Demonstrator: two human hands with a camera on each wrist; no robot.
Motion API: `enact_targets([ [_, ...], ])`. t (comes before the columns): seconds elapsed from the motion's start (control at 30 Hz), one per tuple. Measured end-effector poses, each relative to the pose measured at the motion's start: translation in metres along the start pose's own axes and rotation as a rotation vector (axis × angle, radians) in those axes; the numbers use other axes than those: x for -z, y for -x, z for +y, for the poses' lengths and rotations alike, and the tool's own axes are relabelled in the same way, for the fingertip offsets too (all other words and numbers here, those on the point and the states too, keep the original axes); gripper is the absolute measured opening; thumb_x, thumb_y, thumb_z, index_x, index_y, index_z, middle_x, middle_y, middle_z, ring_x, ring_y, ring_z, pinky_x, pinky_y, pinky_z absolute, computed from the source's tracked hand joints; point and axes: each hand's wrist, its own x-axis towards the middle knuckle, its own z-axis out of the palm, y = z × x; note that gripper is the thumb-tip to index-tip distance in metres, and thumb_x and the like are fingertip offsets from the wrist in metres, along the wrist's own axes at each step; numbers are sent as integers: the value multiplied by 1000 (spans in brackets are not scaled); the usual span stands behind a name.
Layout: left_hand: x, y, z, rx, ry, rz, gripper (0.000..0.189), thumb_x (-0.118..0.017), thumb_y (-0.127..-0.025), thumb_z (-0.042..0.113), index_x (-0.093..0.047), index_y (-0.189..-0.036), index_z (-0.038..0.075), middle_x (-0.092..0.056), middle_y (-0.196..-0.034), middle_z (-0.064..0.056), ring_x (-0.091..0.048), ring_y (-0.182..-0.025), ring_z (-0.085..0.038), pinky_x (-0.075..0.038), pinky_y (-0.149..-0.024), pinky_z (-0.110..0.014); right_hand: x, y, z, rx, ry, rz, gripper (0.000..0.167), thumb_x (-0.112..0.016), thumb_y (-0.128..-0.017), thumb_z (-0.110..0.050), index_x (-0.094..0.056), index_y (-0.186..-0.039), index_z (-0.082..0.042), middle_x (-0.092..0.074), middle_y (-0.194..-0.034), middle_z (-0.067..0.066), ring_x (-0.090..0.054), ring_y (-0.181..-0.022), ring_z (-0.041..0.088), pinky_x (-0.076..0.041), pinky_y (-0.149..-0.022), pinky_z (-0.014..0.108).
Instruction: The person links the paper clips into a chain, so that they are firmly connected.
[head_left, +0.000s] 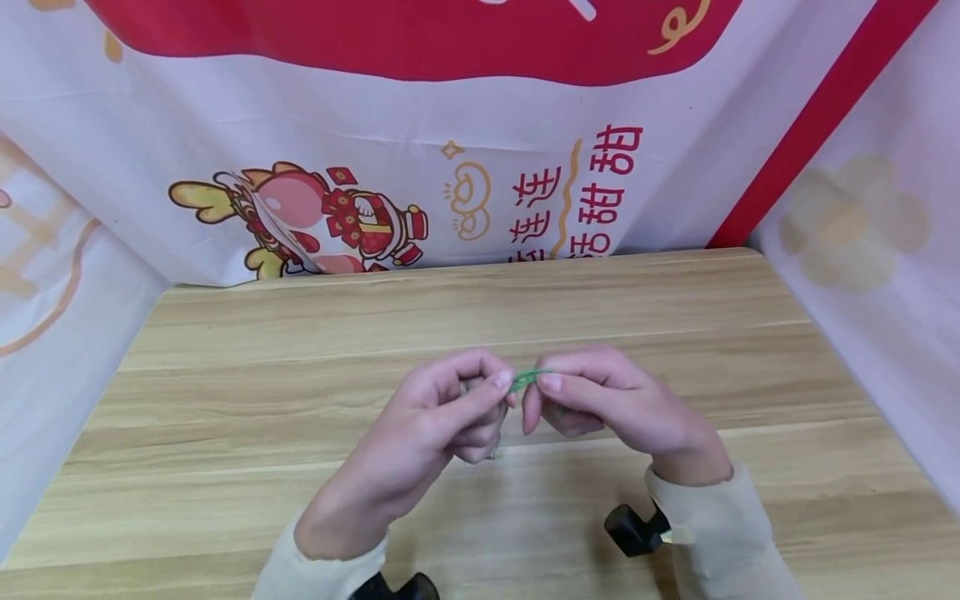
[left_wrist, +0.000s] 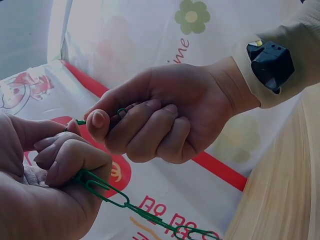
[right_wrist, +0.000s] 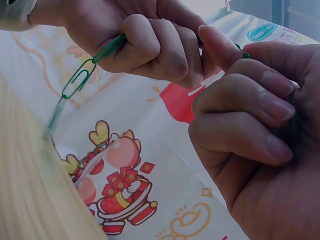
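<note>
Thumb to fingertip, my left hand [head_left: 442, 412] and right hand [head_left: 626, 404] meet in front of me above the table. Between them in the head view is a green paper clip [head_left: 524, 381], pinched from both sides. A chain of linked green paper clips [left_wrist: 107, 191] hangs out of my left hand's curled fingers, as the left wrist view shows. In the right wrist view the same chain [right_wrist: 77, 82] trails down toward the table. A small green loop [left_wrist: 121, 112] peeks out by my right index finger; the rest of it is hidden.
Under the hands lies a wood-grain table [head_left: 262, 375]. A printed white and red cloth [head_left: 480, 125] rises behind its far edge, with more cloth at both sides. Black cameras [head_left: 636, 529] are strapped at the light sleeves.
</note>
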Motion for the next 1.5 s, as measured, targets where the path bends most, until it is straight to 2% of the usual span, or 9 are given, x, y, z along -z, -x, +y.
enact_targets([
  [0.13, 0, 1, 0, 5, 1, 0, 19, -53, -112, 15, -56, -101, 0, -31, -65, 7, -20, -54, -13, -18, -54, -27, -2, 1, -2, -10, 13, 17, 38, -33, -111, 5, -70, -99, 1, -34, -60, 7, -27, -50, 19, -25, -47, 24],
  [0.47, 0, 2, 1, 13, -12, 36, 18, -54, -111, 14, -57, -100, 0, -32, -64, 7, -22, -55, -12, -21, -55, -25, -5, -1, -9, -42, 126, 46, 45, -27, -108, 2, -70, -98, -4, -36, -60, 7, -31, -53, 17, -30, -51, 25],
  [0.7, 1, 3, 1, 6, -12, 43, 18, -54, -111, 13, -57, -99, 1, -32, -64, 7, -22, -54, -12, -20, -54, -25, -7, -1, -10, -29, 177, 109, 41, -34, -113, 0, -70, -96, -6, -33, -60, 5, -30, -52, 16, -26, -48, 28],
  [0.93, 3, 4, 0, 5, -8, 58, 15, -54, -111, 13, -59, -100, 4, -34, -67, 7, -22, -55, -12, -19, -54, -25, -10, -2, -11, -46, 160, 153, 38, -37, -113, -2, -69, -93, -6, -34, -61, 6, -29, -52, 17, -24, -46, 28],
  [1.17, 3, 4, 0, 16, -36, 94, 15, -55, -111, 14, -60, -100, 5, -34, -66, 7, -24, -54, -12, -23, -54, -23, -11, -2, -11, -69, 159, 177, 38, -38, -113, -3, -68, -90, -8, -35, -61, 7, -30, -52, 16, -24, -46, 28],
  [1.27, 3, 3, 0, 12, -51, 107, 15, -56, -111, 14, -60, -100, 5, -35, -65, 7, -25, -54, -11, -23, -54, -23, -12, -3, -11, -48, 164, 169, 38, -38, -113, -2, -67, -89, -7, -34, -60, 7, -30, -51, 16, -24, -45, 27],
  [1.5, 3, 4, 1, 4, -125, 169, 17, -60, -109, 15, -61, -96, 4, -37, -64, 7, -32, -55, -10, -29, -55, -23, -13, -3, -9, -80, 221, 194, 38, -38, -109, 2, -64, -84, -10, -34, -58, 6, -30, -51, 13, -25, -46, 25],
])
